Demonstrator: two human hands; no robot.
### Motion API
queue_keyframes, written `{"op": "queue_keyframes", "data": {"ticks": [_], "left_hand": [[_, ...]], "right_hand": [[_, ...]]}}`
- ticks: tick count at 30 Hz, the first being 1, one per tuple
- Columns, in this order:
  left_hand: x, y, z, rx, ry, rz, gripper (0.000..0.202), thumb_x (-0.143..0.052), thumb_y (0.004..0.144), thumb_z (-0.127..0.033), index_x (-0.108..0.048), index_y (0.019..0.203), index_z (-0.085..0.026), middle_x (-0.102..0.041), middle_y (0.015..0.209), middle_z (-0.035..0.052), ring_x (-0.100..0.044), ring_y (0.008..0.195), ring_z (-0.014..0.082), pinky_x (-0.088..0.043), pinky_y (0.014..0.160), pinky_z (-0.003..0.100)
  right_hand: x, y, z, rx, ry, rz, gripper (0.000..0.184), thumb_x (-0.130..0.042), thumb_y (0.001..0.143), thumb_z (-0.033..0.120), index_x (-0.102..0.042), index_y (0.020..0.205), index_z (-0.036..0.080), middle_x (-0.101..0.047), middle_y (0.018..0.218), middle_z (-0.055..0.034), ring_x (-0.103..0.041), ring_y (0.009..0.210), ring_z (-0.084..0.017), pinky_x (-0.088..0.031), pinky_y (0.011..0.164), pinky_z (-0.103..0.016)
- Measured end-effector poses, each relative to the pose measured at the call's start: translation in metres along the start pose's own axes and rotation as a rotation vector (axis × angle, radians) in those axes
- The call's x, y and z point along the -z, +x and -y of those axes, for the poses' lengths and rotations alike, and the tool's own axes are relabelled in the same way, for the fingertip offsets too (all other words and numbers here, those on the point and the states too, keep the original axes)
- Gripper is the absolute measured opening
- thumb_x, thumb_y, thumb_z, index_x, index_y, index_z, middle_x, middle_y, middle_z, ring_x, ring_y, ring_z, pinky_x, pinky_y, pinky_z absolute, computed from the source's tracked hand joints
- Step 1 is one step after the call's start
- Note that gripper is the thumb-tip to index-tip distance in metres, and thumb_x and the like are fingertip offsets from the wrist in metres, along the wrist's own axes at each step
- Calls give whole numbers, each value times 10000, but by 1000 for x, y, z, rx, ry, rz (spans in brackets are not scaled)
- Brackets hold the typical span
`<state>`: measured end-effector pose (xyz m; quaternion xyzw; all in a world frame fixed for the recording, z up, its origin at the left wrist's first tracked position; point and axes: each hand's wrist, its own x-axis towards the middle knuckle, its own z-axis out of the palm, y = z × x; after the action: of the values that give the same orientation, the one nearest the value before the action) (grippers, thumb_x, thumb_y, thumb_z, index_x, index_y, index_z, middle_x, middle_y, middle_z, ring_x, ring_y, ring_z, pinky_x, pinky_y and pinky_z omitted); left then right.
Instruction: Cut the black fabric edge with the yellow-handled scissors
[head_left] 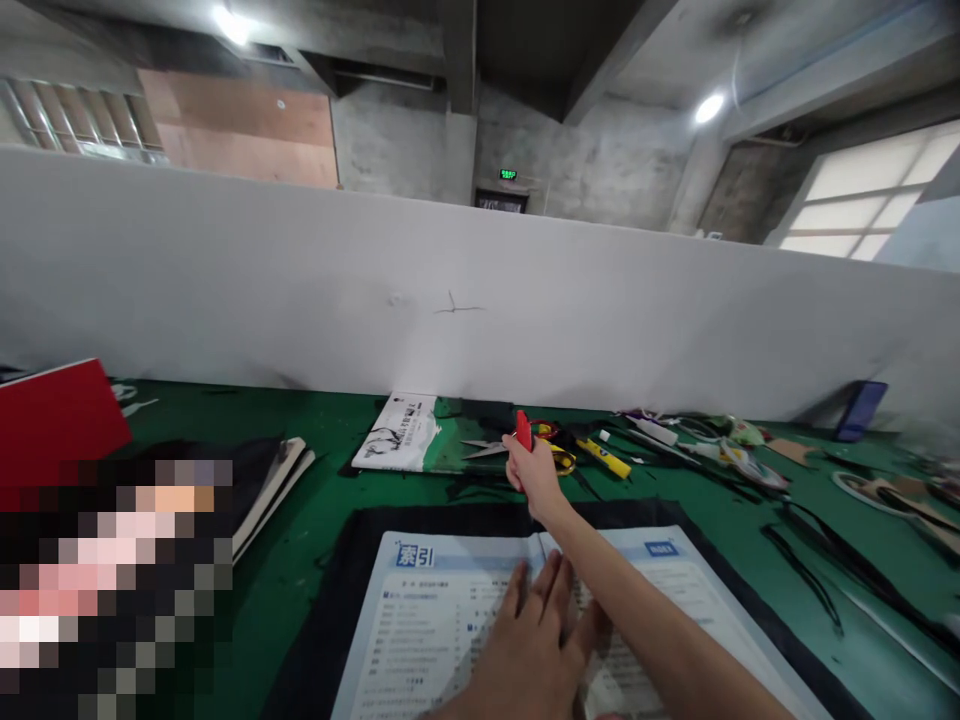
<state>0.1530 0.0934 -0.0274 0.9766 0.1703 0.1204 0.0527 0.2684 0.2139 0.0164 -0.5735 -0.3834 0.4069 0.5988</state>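
My right hand (534, 475) reaches far forward over the green table and is closed round the red handle of a pair of scissors (504, 441), whose blades point left over a book with a white and green cover (409, 435). My left hand (536, 640) lies flat with fingers stretched out on an open book (442, 620) with printed pages, near the front edge. The open book rests on a dark cloth (352, 560).
A white partition wall (480, 310) closes the back of the table. A yellow cutter (609, 457), tape and assorted tools lie at the right. A red board (56, 415) and a stack of books (274, 475) are at the left. Black strips (806, 570) lie at the right.
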Motion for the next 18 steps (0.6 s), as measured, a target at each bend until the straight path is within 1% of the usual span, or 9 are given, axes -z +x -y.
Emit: {"op": "queue_keyframes", "data": {"ticks": [3, 7, 10, 18], "left_hand": [[-5, 0, 0, 2, 11, -13, 744, -241, 915, -624, 10, 1480, -209, -90, 1504, 219, -98, 1393, 366, -295, 1030, 608], [-4, 0, -1, 8, -2, -11, 686, -243, 945, -558, 19, 1478, -215, -89, 1508, 212, -95, 1396, 355, -285, 1038, 607], [0, 0, -2, 7, -27, 4, 728, -260, 925, -598, 8, 1479, -209, -105, 1502, 219, -98, 1395, 356, -279, 1038, 613], [3, -1, -4, 19, -10, -15, 734, -261, 921, -608, -10, 1481, -206, -124, 1504, 197, -110, 1398, 342, -286, 1050, 585]], "right_hand": [[0, -2, 1, -2, -3, 9, 271, -541, 919, 333, -528, 726, 143, -386, 505, 118, -285, 331, -13, -237, 303, -144], [0, -4, 3, -11, -6, 18, 298, -541, 918, 340, -516, 693, 146, -368, 484, 124, -275, 320, -14, -234, 301, -146], [1, -6, 3, -19, -6, 19, 299, -544, 917, 338, -515, 689, 146, -366, 479, 126, -275, 317, -14, -233, 299, -146], [0, -6, 0, -10, 19, 29, 305, -545, 917, 337, -511, 680, 147, -362, 475, 127, -278, 316, -14, -236, 299, -146]]}}
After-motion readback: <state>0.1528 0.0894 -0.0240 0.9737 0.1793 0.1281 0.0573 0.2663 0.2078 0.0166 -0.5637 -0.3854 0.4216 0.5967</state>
